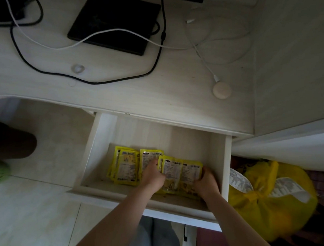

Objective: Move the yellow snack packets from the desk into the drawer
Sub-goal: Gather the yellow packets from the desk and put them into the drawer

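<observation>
Yellow snack packets (172, 172) in open drawer (227, 163).
Left hand (153, 176) and right hand (206, 182) grip the right-side packets; print faces up.

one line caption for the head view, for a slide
Both hands, left hand and right hand, hold yellow snack packets inside the open drawer.

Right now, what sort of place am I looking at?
Probably a home desk or study corner. A closed laptop and charging cables lie on the pale desk, and both hands are laying yellow snack packets in its open drawer.
</observation>
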The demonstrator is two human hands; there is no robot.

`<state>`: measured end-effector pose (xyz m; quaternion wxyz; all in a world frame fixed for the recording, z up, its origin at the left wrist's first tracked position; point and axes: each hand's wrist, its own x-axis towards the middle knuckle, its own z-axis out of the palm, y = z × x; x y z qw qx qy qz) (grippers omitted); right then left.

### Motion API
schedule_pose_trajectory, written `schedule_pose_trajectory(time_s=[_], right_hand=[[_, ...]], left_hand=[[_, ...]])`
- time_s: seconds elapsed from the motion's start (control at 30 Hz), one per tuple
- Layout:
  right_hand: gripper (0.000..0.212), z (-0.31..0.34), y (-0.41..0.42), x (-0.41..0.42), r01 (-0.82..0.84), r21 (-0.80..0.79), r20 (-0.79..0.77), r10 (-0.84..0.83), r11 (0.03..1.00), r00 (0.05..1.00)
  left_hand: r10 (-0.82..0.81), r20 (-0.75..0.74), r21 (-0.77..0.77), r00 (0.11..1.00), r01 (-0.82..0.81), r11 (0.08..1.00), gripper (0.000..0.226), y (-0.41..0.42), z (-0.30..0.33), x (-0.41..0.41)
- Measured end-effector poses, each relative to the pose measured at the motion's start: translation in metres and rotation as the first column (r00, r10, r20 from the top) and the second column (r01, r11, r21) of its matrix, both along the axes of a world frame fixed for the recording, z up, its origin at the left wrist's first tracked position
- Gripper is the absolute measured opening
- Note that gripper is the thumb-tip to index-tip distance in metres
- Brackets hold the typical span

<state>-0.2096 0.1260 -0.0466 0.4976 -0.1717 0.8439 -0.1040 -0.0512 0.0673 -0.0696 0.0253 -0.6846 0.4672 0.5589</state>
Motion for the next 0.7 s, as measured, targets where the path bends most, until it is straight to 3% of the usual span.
schedule_pose_trajectory(time_s=[0.23, 0.47, 0.7], right_hand=[[0.035, 0.010, 0.003, -0.001, -0.079, 0.049, -0.001, 0.079, 0.996, 0.997], [0.042, 0.045, -0.007, 0.007, -0.140, -0.037, -0.039, 0.138, 0.989, 0.990], [0.045, 0.102, -0.038, 0.040, -0.380, -0.199, -0.120, 0.362, 0.904, 0.924]], left_hand=[[-0.106, 0.039, -0.010, 0.994, 0.106, 0.994, 0.060, -0.003, 0.015, 0.010], [-0.170, 0.094, -0.095, 0.981, 0.179, 0.979, 0.051, -0.007, 0.063, 0.035], [-0.008, 0.079, -0.306, 0.997, 0.032, 0.952, 0.032, 0.000, 0.126, 0.079]])
